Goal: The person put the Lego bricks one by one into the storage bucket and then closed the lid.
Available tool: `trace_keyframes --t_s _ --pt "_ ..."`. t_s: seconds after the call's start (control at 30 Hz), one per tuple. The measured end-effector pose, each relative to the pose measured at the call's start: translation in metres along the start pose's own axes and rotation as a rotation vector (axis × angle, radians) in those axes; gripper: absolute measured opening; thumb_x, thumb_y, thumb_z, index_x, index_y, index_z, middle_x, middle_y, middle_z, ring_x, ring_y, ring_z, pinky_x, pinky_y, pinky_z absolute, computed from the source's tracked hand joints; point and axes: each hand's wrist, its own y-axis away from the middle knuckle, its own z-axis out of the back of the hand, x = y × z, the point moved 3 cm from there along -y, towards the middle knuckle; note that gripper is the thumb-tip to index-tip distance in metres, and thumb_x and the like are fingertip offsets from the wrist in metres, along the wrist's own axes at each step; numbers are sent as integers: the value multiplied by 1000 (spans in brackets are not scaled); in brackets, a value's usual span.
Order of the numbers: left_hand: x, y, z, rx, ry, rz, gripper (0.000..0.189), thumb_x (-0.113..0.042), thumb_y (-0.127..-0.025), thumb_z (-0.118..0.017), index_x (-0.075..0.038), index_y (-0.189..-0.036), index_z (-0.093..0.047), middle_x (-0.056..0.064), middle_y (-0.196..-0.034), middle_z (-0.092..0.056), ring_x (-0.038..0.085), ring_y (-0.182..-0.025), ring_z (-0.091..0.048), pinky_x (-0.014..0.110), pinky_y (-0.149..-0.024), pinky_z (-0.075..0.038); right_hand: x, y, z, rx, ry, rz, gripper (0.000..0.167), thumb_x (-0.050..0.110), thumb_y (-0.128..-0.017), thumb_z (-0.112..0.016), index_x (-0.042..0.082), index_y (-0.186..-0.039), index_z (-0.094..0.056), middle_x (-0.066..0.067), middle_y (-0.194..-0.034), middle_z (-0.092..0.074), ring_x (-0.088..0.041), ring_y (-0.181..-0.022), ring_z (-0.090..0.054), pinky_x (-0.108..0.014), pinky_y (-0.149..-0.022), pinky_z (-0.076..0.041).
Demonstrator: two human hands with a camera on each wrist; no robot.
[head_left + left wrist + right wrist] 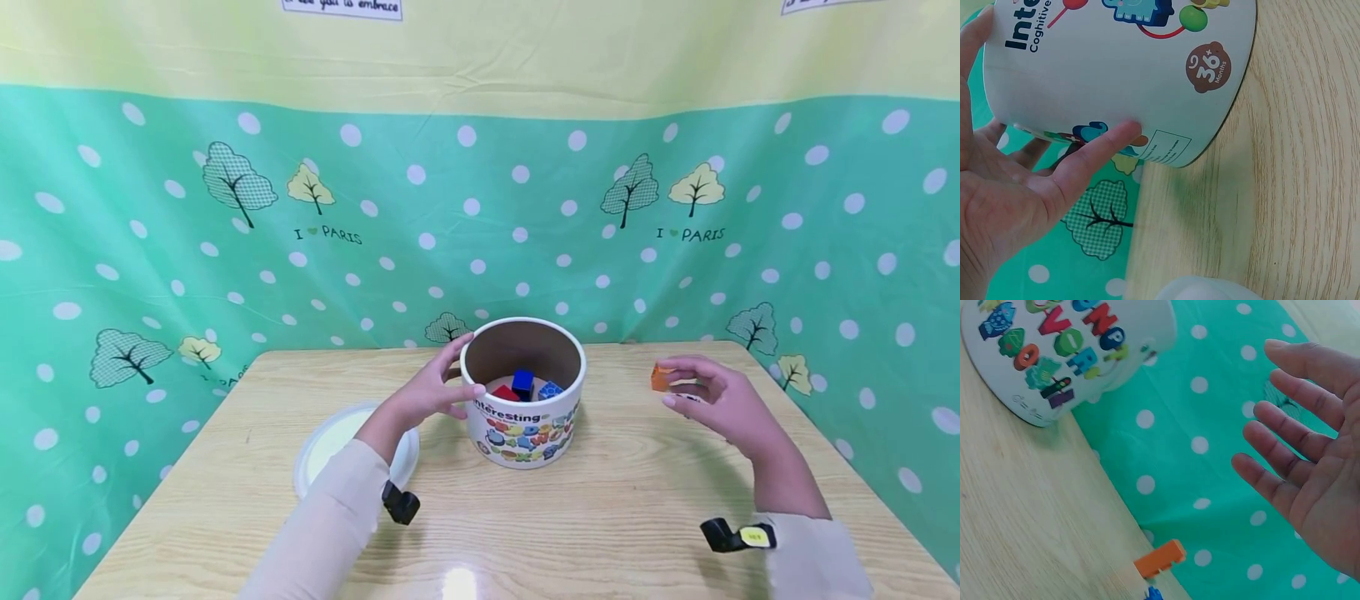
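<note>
A white round tub (525, 433) with colourful printed letters stands on the table. Inside it lie a red block (506, 392), a dark blue block (522, 384) and a light blue patterned block (551, 390). My left hand (429, 390) touches the tub's left side and rim with spread fingers; in the left wrist view one straight finger (1094, 150) lies along its wall. Over the table's right side, my right hand (712, 400) has loosely bent fingers and holds nothing. Near it are an orange block (660, 377) and a blue piece (1154, 594), partly cut off in the right wrist view.
A white round lid (322, 446) lies left of the tub, partly hidden by my left forearm. The wooden table (525, 533) ends at a green dotted curtain (420, 250) behind and at both sides.
</note>
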Motion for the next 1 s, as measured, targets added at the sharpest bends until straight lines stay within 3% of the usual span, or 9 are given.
trace_keyframes --t_s 0.13,0.53,0.7,1.0 --pt "0 0 0 -4 -4 2 87 -23 -87 -74 -35 -154 -20 6 -160 -17 40 -142 -21 56 -80 -55 -4 8 8 -46 20 -30 44 0 -91 -66 -2 -133 -54 -1 -116 -58 -9 -101 -61 -20 -80 -54" --pt "-1 0 -1 -11 2 13 90 -24 -85 -77 -34 -154 -20 7 -160 -16 41 -143 -21 55 -78 -56 -21 22 26 -119 40 -45 47 -3 -91 -64 3 -137 -53 8 -122 -56 -2 -105 -60 -14 -82 -52" --pt "0 -1 0 -18 -5 13 88 -23 -86 -75 -37 -153 -21 5 -160 -17 40 -142 -22 55 -78 -57 -30 26 36 -149 95 -115 46 3 -92 -66 10 -137 -54 13 -120 -54 3 -102 -59 -10 -79 -51" --pt "2 -1 1 -18 1 14 87 -23 -86 -75 -37 -153 -22 5 -160 -17 40 -143 -21 56 -78 -56 -51 40 54 -189 246 -264 50 23 -93 -68 4 -137 -53 25 -113 -50 14 -95 -51 -6 -73 -48"
